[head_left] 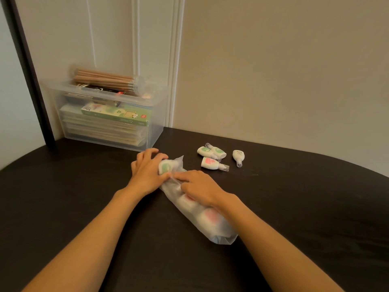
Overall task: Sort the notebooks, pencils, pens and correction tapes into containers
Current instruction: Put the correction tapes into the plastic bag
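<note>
Left hand (pixel 147 171): I see its grip curled round a white correction tape with a green label (pixel 165 167), held at the far, open mouth of a translucent white plastic bag (pixel 210 224). I cannot tell whether the tape is inside the mouth or just outside it.

Right hand (pixel 200 189): it lies on top of the bag just nearer than the mouth. Its grip is bent over the film, with the forefinger reaching towards the left thumb.

The bag lies on the dark table (pixel 294 207), slanting from centre to near right. White rounded shapes with pink patches show through the film.

Four loose white correction tapes lie right of the hands, farther back: one green-labelled (pixel 203 151), one touching it (pixel 219 152), one pink-labelled (pixel 208 162), and one plain-sided, apart to the right (pixel 238 155).

At the far left stands a clear plastic box (pixel 155 127). It holds a stack of notebooks (pixel 101 131) and a green carton (pixel 117 115). A clear tube of wooden pencils (pixel 109 80) lies across its top.
</note>
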`<state>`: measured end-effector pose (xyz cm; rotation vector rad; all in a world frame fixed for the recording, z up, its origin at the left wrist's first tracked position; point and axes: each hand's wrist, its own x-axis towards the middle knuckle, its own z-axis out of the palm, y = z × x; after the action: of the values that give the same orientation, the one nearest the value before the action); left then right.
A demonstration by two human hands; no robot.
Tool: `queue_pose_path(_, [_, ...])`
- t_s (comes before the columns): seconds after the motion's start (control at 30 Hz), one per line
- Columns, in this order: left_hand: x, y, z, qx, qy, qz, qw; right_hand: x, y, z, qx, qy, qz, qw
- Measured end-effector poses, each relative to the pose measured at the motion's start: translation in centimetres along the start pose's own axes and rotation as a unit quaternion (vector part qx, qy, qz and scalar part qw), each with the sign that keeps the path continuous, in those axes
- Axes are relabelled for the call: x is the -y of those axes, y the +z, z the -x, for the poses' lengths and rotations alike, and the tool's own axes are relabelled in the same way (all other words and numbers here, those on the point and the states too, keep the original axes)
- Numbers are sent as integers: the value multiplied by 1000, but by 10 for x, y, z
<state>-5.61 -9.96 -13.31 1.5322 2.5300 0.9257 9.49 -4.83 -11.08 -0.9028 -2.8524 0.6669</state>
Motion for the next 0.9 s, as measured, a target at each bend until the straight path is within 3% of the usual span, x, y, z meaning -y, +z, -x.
queue_pose_path(0.07, [-1,1,-1,-11,-30,36,999,-2,1,2,-44,2,-16,999])
queue_pose_path(0.17, [-3,0,3,-65,-59,46,995,-2,-1,9,-176,0,-70,982])
queue_pose_path(0.27, [-17,-4,12,-129,6,-2,992,-9,-1,14,-245,23,-72,967])
queue_pose_path(0.33, [-30,-7,17,-127,38,35,991,-14,-1,17,-229,48,-50,971])
queue_pose_path(0.47, [-44,-7,26,52,2,97,994,-22,1,23,-217,67,-45,973])
queue_pose_path(0.53, [-44,-4,30,95,-3,83,992,-24,3,27,-224,70,-44,971])
queue_pose_path(0.77, [-55,-1,33,30,-36,14,999,-28,1,31,-137,24,-16,990])
queue_pose_path(0.9, [-52,-2,29,-6,-37,-53,998,-29,3,29,-134,4,-2,991])
